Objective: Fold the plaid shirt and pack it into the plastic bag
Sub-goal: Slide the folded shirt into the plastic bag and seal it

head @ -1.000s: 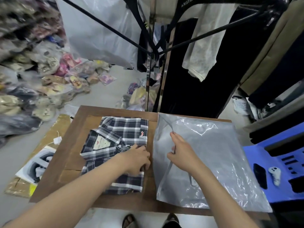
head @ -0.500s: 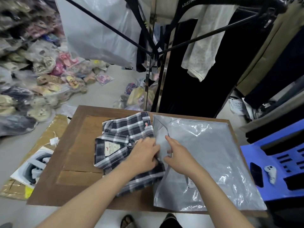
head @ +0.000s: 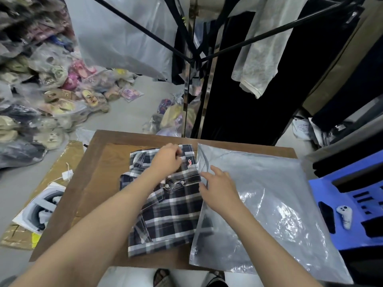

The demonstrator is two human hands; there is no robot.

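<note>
I'm looking down past a clothes rack (head: 244, 104) that is hanging dark garments behind the work area, while a heap of bagged goods (head: 47, 94) is sprawling over the floor on the left. The wooden tabletop (head: 97, 183) is carrying both task things. The plastic bag (head: 273, 204) is lying flat across its right half and spilling over the near edge. The plaid shirt (head: 172, 220) is lying folded at the middle, its right side meeting the bag's left edge, and a lower corner seems to be showing through the plastic there. A blue chair (head: 352, 189) is crowding the right side, just beside the bag, and flattened cardboard (head: 64, 162) is lying on the floor to the left. My left grip (head: 165, 162) is curling its fingers round the shirt's far end, and its forearm is covering the collar. My right grip (head: 219, 189) is resting on the bag's left edge with fingers fairly straight, grasping nothing. A small white controller (head: 345, 216) is sitting on the chair.
</note>
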